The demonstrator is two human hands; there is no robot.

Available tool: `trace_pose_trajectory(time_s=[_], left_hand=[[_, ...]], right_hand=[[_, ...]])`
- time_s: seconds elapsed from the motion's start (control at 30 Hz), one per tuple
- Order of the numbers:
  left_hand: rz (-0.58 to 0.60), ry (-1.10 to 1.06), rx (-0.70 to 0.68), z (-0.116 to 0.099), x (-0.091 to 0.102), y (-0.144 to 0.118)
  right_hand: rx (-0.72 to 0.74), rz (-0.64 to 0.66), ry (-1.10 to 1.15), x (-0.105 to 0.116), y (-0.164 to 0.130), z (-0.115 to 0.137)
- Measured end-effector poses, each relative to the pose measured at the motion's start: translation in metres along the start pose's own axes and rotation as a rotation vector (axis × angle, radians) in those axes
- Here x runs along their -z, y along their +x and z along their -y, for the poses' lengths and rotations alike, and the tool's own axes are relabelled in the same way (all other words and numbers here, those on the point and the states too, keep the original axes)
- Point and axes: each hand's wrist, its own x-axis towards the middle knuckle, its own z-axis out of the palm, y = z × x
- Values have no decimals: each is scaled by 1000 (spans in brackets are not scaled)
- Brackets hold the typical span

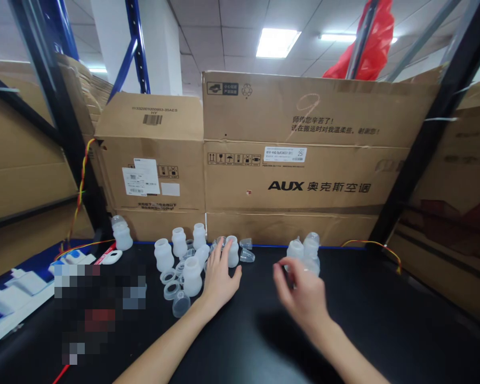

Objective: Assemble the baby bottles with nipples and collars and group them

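Observation:
My left hand (223, 272) reaches with fingers spread to a white baby bottle (232, 253), which stands open at its fingertips. Whether the fingers touch the bottle I cannot tell. Around that hand stand several more frosted bottles without tops (192, 277), with loose clear collar rings (172, 289) and domed caps (181, 304) among them. On the right, my right hand (304, 288) is curled, its thumb and forefinger brought together, with nothing visible in them. Just behind it stand assembled bottles (295, 250) with teats, one under a clear cap (313, 240); the hand partly hides them.
Another capped bottle (122, 233) stands at the back left, by a white and red tool (111, 257). A power strip (20, 298) with plugs runs along the left edge. Cardboard panels (240, 202) wall off the back, between dark metal posts (416, 138). Part of the left is pixelated.

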Motion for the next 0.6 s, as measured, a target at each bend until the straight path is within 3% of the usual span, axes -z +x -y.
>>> trace_pose_trajectory(time_s=[0.07,0.17,0.27,0.5,0.6], left_hand=[[-34,-31,-5,1,1,2],[-103,-71,14,0,6,2],[-115,-132,15,-3,11,-1],[81,-400,42,-8,7,-16],[122,-349,24,-8,7,-20]], right_hand=[[98,176,73,-25,-4,9],[139,205,41,-62,2,8],[129,235,3,-86,12,-3],[253,312,148,-81,4,-19],[200,284,150,-82,0,-27]])
